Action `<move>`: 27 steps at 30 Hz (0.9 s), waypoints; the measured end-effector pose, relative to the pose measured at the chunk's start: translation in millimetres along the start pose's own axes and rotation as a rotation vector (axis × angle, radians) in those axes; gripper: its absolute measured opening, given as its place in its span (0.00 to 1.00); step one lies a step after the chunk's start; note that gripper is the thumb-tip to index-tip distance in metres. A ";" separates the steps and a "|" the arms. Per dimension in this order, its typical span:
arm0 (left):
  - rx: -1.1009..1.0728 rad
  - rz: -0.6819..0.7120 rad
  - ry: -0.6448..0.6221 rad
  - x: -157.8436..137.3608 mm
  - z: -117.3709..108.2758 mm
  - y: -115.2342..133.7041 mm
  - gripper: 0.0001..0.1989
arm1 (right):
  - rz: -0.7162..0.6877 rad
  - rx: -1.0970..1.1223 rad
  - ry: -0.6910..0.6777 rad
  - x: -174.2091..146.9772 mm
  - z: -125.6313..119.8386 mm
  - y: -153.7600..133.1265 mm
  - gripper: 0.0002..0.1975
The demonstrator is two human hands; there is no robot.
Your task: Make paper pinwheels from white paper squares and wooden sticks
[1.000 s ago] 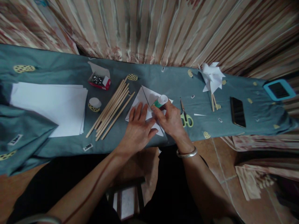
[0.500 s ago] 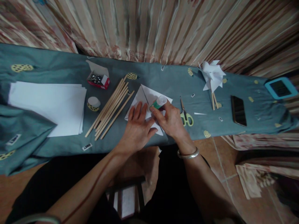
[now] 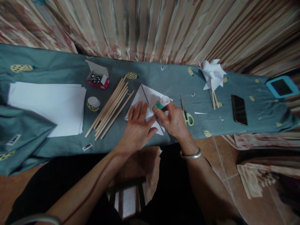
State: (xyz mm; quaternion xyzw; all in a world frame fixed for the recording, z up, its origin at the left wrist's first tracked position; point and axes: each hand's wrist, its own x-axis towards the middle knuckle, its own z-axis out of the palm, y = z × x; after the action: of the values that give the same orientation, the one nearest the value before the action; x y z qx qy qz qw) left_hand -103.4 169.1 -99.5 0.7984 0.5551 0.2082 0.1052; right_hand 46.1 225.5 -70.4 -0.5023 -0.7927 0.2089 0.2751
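A white paper square (image 3: 153, 93) with slits cut along its diagonals lies on the cloth in front of me. My left hand (image 3: 138, 128) rests flat on its left part, fingers spread. In my right hand (image 3: 172, 120) is a green and white glue stick (image 3: 161, 102), tilted low over the paper's right part; its tip is hidden behind my fingers. Just right of that hand lie scissors (image 3: 188, 118) with light green handles, partly covered by it. Left of the paper is a bundle of wooden sticks (image 3: 112, 107).
A stack of white paper (image 3: 49, 106), a round white cap (image 3: 93, 102) and a small red box of metal pins (image 3: 97, 79) are on the left. To the right lie a paper pinwheel (image 3: 213, 75), a paper sliver (image 3: 201, 113), a phone (image 3: 239, 110) and a blue-framed device (image 3: 282, 87).
My right hand has shifted slightly to the right with the glue stick, covering more of the scissors' handles. My left hand stays in place on the paper.
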 end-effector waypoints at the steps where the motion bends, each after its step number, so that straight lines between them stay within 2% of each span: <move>1: 0.000 -0.001 0.002 0.0 0.4 0.0 0.22 | -0.001 -0.013 0.003 0.0 0.5 0.6 0.11; 5: 0.003 0.001 0.010 -0.2 0.5 0.2 0.21 | 0.006 -0.079 0.044 -0.2 1.1 1.3 0.12; 8: 0.002 0.006 0.013 -0.6 -0.2 0.6 0.21 | 0.023 -0.048 0.133 0.2 -3.4 3.4 0.12; 11: -0.002 0.013 0.019 -1.4 -0.1 0.6 0.22 | 0.089 0.152 0.282 1.7 -9.3 10.4 0.12; 15: 0.002 0.019 0.018 -1.9 1.5 -0.7 0.22 | 0.254 0.611 0.423 4.4 -10.9 21.5 0.10; 19: 0.015 0.029 0.029 -2.0 4.7 -3.0 0.28 | 0.462 1.013 0.386 5.6 -8.9 27.3 0.10; 22: 0.037 0.038 0.049 -2.5 5.2 -1.3 0.32 | 0.522 1.171 0.336 5.7 -8.2 29.0 0.09; 27: 0.046 0.043 0.080 -3.8 -13.7 1.1 0.27 | 0.601 1.373 0.287 5.2 -5.7 23.1 0.08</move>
State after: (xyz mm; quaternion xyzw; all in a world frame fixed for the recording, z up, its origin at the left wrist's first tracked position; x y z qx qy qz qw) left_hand -109.7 164.3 -87.7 0.8033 0.5464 0.2293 0.0599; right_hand 63.8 240.0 -78.9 -0.4350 -0.2707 0.6535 0.5572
